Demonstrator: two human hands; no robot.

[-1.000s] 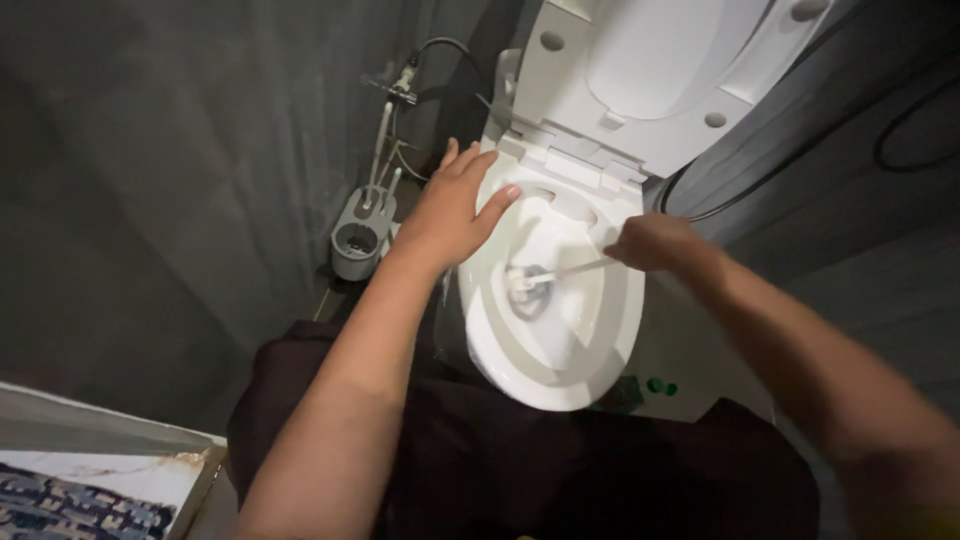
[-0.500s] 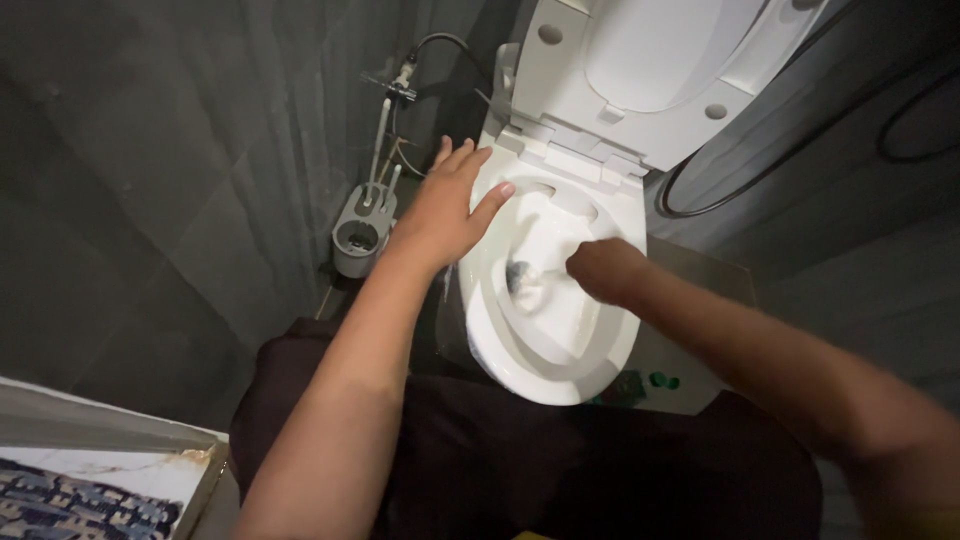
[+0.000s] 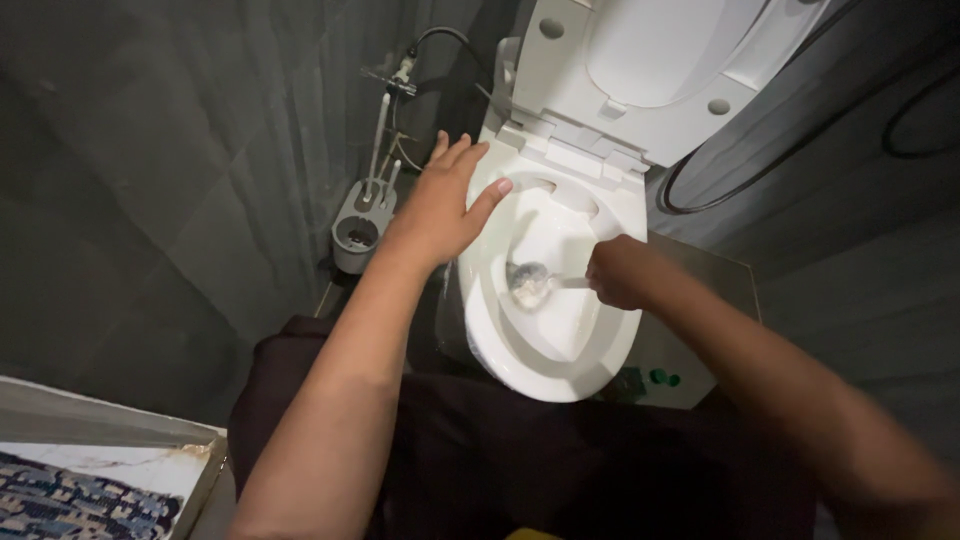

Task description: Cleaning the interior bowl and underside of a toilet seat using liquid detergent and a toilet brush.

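A white toilet stands in the middle of the view with its lid and seat raised. My left hand lies flat on the left rim of the bowl, fingers spread. My right hand is over the right side of the bowl, closed around the handle of a toilet brush. The brush head is down inside the bowl, left of my right hand.
A grey brush holder stands on the floor left of the toilet, below a hand sprayer and hose on the dark tiled wall. A black cable runs behind the toilet. A patterned mat lies at the lower left.
My right hand moved left over the bowl with the brush, then back a little to the right. My left hand stayed on the rim.
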